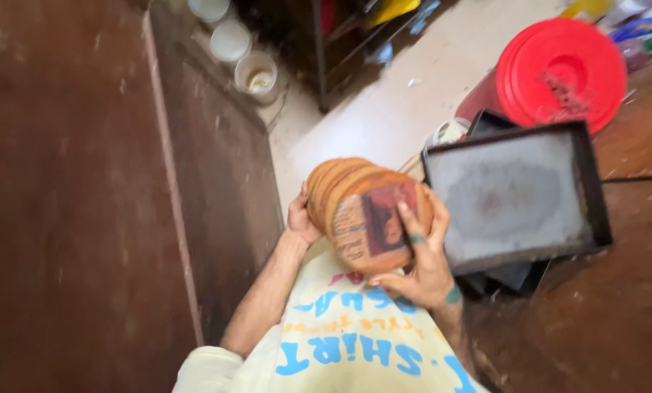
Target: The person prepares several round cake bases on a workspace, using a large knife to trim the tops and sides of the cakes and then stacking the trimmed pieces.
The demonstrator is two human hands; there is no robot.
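The left hand (301,218) grips the far end of a stack of round brown discs (355,200), its fingers curled round the rim while most of the palm is hidden behind the stack. The stack lies on its side, held up in the air in front of the person's chest, between both hands. The right hand (422,263) clasps the near end, fingers spread over the flat face, which bears a dark reddish label. Just right of the stack, a dark rectangular metal tray (515,195) rests on the brown bench (617,313). Further right, beyond the tray, stands a red bucket lid (559,69).
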